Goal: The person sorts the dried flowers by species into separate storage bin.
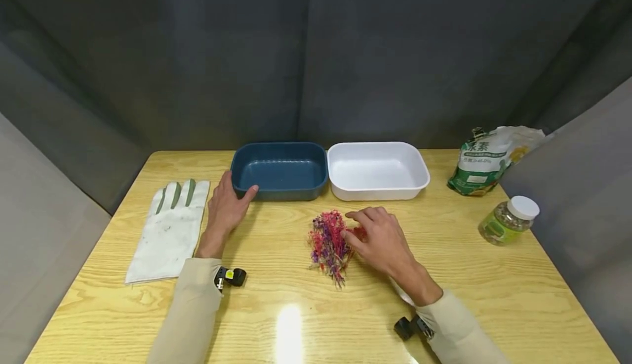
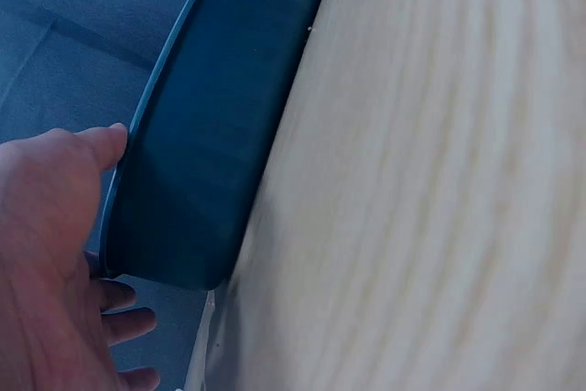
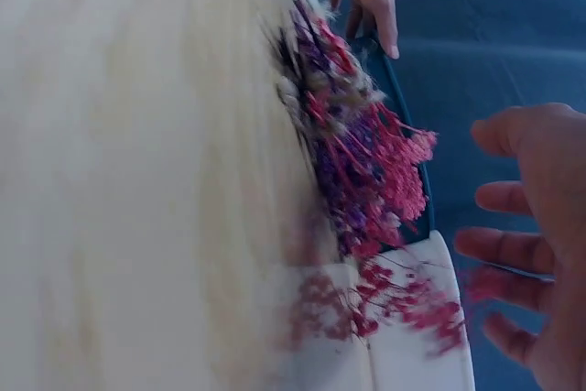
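Observation:
A bunch of dried flowers [image 1: 327, 246], pink, red and purple with thin stems, lies on the table. My right hand [image 1: 382, 241] hovers at its right side, fingers spread and slightly bent. Red sprigs [image 3: 412, 304] look blurred close to those fingers in the right wrist view; whether they touch cannot be told. At the left end of a dark blue rectangular tub [image 1: 281, 194], my left hand [image 1: 226, 207] rests with the thumb on the rim and the other fingers loosely extended outside the corner. A white tub [image 1: 379, 194] stands against the blue one's right side.
White work gloves [image 1: 168, 238] with green-striped fingers lie at the left of the wooden table [image 1: 276, 265]. A green-and-white bag [image 1: 486, 161] stands at the back right, with a white-lidded clear jar [image 1: 508, 221] in front of it. Dark curtains [image 1: 222, 56] hang behind.

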`<action>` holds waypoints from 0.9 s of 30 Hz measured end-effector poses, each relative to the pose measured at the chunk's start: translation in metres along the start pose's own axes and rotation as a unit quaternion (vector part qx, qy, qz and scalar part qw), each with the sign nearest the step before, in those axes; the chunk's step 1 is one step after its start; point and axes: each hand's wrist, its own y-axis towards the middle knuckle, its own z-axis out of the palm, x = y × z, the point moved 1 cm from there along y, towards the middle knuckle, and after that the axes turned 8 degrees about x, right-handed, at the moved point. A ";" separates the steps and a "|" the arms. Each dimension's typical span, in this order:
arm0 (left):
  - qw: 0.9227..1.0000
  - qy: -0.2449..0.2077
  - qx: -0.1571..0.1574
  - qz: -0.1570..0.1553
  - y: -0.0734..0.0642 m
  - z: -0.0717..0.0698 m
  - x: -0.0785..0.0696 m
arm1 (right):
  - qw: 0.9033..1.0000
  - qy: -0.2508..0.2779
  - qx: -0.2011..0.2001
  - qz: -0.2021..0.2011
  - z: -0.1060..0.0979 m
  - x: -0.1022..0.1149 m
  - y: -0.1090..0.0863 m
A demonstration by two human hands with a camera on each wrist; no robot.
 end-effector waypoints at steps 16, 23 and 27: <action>1.000 -0.023 0.007 -0.008 0.002 0.002 0.002 | 0.995 -0.008 -0.096 -0.040 0.005 0.000 -0.014; 1.000 -0.023 0.013 -0.012 0.001 0.002 0.002 | 1.000 0.013 0.002 0.016 0.006 0.000 -0.025; 1.000 -0.020 0.017 -0.013 0.001 0.003 0.002 | 0.996 0.036 0.057 0.058 0.007 -0.002 -0.028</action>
